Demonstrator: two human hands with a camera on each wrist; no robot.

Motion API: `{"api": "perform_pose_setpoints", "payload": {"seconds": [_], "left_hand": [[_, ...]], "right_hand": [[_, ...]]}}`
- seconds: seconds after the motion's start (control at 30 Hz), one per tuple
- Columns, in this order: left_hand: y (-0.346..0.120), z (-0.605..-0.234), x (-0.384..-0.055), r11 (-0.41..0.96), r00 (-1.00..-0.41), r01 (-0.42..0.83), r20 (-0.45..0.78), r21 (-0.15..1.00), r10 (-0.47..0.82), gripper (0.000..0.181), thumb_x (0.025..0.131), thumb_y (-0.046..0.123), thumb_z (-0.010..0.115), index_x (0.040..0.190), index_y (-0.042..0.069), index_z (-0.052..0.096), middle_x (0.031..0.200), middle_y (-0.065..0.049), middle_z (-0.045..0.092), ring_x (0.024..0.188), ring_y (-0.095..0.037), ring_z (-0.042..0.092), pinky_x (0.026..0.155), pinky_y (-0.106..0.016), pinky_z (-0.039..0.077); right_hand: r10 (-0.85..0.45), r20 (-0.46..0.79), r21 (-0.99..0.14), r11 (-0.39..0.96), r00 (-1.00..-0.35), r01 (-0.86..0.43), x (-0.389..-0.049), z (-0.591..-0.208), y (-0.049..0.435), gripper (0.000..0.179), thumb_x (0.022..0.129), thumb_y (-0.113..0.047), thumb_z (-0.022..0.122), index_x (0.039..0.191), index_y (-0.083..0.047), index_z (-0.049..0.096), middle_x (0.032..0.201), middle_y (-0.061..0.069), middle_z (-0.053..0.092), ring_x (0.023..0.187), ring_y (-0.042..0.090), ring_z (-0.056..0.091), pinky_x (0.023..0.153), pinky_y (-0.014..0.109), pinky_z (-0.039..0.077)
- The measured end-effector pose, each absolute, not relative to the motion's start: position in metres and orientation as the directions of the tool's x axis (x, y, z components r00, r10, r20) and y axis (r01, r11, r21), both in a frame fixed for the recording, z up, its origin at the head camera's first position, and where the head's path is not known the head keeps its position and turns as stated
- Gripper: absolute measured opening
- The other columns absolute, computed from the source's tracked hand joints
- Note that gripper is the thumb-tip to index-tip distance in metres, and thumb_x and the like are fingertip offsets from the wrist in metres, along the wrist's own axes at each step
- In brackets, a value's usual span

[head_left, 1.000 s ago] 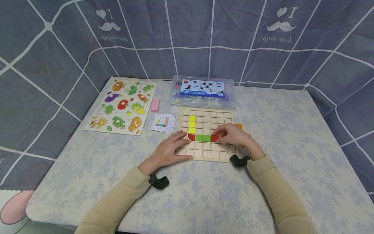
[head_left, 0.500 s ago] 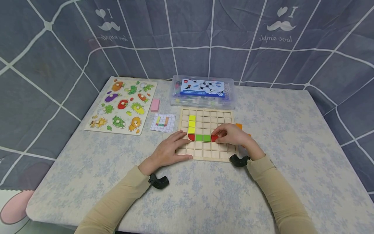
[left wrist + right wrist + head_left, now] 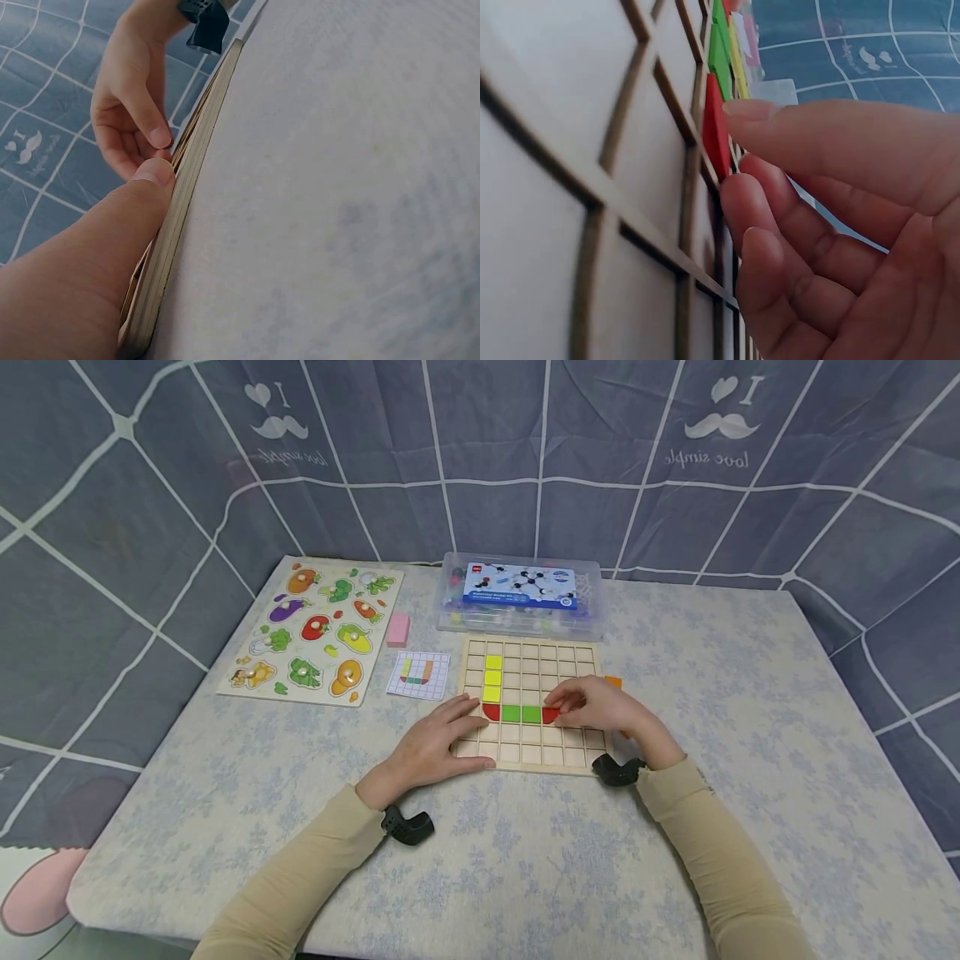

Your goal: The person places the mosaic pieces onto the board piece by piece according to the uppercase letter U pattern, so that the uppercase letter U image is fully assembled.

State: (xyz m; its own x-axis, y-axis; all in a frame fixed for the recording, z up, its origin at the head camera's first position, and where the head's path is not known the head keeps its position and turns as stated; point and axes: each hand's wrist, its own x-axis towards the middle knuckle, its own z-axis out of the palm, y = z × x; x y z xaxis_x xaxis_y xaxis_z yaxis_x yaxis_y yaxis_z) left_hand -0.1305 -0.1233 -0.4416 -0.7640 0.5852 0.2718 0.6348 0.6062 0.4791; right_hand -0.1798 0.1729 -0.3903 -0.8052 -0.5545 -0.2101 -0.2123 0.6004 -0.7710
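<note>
A wooden grid board (image 3: 510, 755) lies on the table. A column of yellow tiles (image 3: 492, 677) stands in its cells. Below runs a row with a round-cornered red tile (image 3: 491, 712), two green tiles (image 3: 521, 715) and a second red tile (image 3: 550, 715). My right hand (image 3: 596, 704) has thumb and curled fingers at this right-hand red tile; in the right wrist view the thumb touches the red tile (image 3: 716, 124) and the fingertips sit at its lower end. My left hand (image 3: 431, 745) rests on the board's left edge with fingers spread, its thumb (image 3: 154, 171) along the near rim.
A pattern card (image 3: 418, 676) and a pink block (image 3: 398, 631) lie left of the board. Farther left is a vegetable puzzle board (image 3: 322, 652). A clear plastic molecular-model box (image 3: 520, 596) stands behind. Orange tiles (image 3: 614, 682) lie partly hidden beyond the right hand.
My right hand has shifted very slightly to the right, showing a little more of the right-hand red tile. The left hand and the other tiles stay where they were.
</note>
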Motion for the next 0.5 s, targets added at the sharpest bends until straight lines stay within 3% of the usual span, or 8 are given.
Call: {"api": "perform_pose_setpoints", "payload": {"seconds": [0.3, 0.5], "left_hand": [[-0.123, -0.441, -0.131, 0.600, -0.763, 0.633, 0.266, 0.489, 0.589, 0.060, 0.078, 0.051, 0.071, 0.121, 0.011, 0.063, 0.141, -0.013, 0.045, 0.135, -0.027, 0.032, 0.106, -0.045, 0.034], [-0.123, -0.442, -0.131, 0.598, -0.758, 0.642, 0.275, 0.480, 0.592, 0.060, 0.078, 0.051, 0.071, 0.121, 0.011, 0.063, 0.140, -0.013, 0.045, 0.135, -0.028, 0.033, 0.105, -0.046, 0.035]], "right_hand": [[-0.571, -0.139, -0.760, 0.585, -0.809, -0.283, -0.181, -0.381, 0.187, 0.032, 0.085, -0.010, 0.070, 0.114, 0.001, 0.063, 0.103, 0.013, 0.064, 0.089, 0.023, 0.059, 0.079, 0.037, 0.050], [-0.523, -0.125, -0.753, 0.603, -0.843, -0.263, -0.185, -0.375, 0.203, 0.035, 0.086, -0.011, 0.069, 0.118, 0.001, 0.062, 0.100, 0.013, 0.064, 0.086, 0.022, 0.059, 0.074, 0.035, 0.049]]}}
